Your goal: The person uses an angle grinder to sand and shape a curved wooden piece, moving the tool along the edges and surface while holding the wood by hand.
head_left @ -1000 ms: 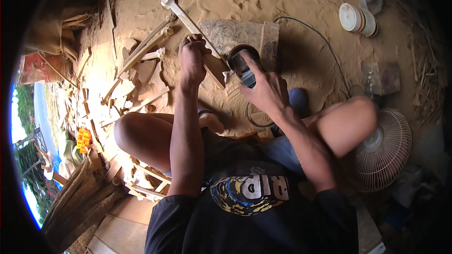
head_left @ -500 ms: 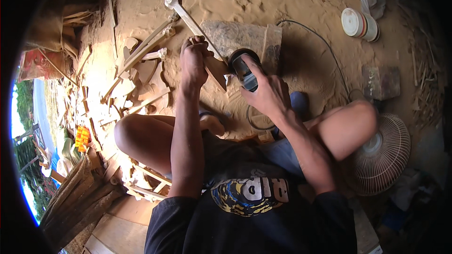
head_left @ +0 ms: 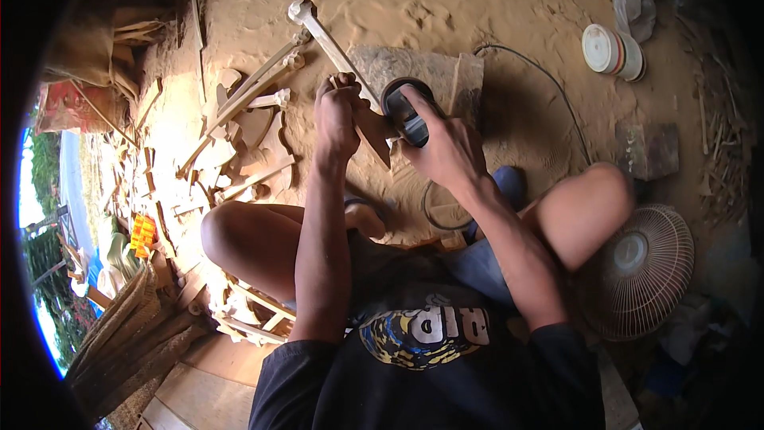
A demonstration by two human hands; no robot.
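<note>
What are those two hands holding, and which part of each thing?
The left hand grips a wooden piece above its pointed lower end. The right hand holds a round black tool from above, by its near side.

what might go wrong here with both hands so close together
The dark round tool in the right hand might slip into the bare left hand, gripping the wooden piece close by. The dark cable, lying loose on the sandy ground, might snag.

The left hand (head_left: 338,115) is closed in a fist, forearm (head_left: 322,247) extended forward. The right hand (head_left: 447,147) curves, index finger (head_left: 420,103) outstretched.
</note>
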